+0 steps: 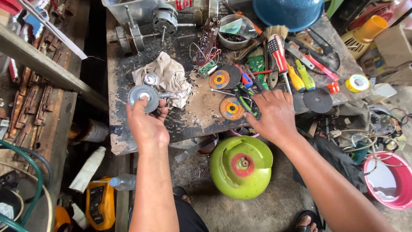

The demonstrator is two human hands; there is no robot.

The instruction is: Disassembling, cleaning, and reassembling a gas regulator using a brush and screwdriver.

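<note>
left hand (146,122) pinches grey disc (143,97) at desk (201,116) edge | right hand (274,114) spread flat, holding nothing, on green pliers (246,101) | we fear the disc slipping onto the gas cylinder (241,166)

Worn, paint-stained wooden workbench (128,141), grey concrete floor (240,210) below, rough timber beam (47,68) at left, diffuse daylight, no hard shadows

Both bare arms reach forward from bottom edge. Left hand (147,122) raised, back toward camera, fingers curled upward, fingertips pinched closed on something. Left forearm near vertical, wrist straight. Right hand (274,114) palm down, fingers spread, pointing up-left, lying flat. Right forearm runs diagonally from lower right, wrist slightly bent.
</note>
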